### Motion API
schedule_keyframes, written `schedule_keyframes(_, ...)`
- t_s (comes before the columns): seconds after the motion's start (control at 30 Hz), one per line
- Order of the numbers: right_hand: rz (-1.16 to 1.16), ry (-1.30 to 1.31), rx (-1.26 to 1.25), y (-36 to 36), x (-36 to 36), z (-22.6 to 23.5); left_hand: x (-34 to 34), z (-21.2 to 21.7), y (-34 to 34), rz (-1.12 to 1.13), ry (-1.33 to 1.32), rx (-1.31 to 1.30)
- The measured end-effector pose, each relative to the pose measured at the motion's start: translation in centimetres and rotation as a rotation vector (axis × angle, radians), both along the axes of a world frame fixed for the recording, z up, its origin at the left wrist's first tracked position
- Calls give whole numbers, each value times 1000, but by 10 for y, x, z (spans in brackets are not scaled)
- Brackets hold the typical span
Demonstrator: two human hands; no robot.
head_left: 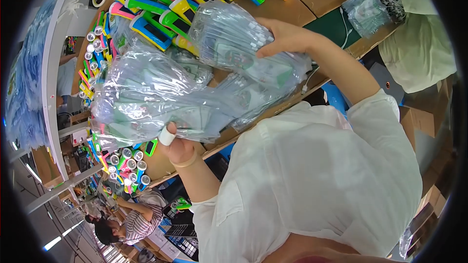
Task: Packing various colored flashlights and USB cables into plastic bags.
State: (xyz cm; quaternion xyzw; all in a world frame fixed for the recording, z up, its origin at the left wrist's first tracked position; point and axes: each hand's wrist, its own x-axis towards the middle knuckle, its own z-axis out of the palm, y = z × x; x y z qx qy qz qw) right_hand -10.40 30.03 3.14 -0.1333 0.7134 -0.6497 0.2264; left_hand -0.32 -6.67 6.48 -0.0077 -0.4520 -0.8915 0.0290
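Note:
My left hand, with a white wrap on one digit, is closed on the near edge of a thick pile of clear plastic bags. Part of its grip is hidden under the plastic. My right hand has its thumb and fingers around the edge of another stack of clear bags, which carry green and white printed labels. Loose bags spread between the two bundles on the table. Just beyond them lie rows of colourful flashlights in pink, green, blue and yellow.
More flashlights stand clustered at the left with clear lenses up. A pale metal post rises at the left. A white cable crosses a green mat near a small bag bundle. A person in striped clothing works at lower left.

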Motion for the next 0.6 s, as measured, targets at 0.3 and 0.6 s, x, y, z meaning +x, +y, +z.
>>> schedule_keyframes(0.3,753,137,269,-66,-38,-9,13,-4,-25,183,-211,-111)
schedule_keyframes(0.6,154,605,171,-76,13,43,-7,22,28,-152,-274,-228)
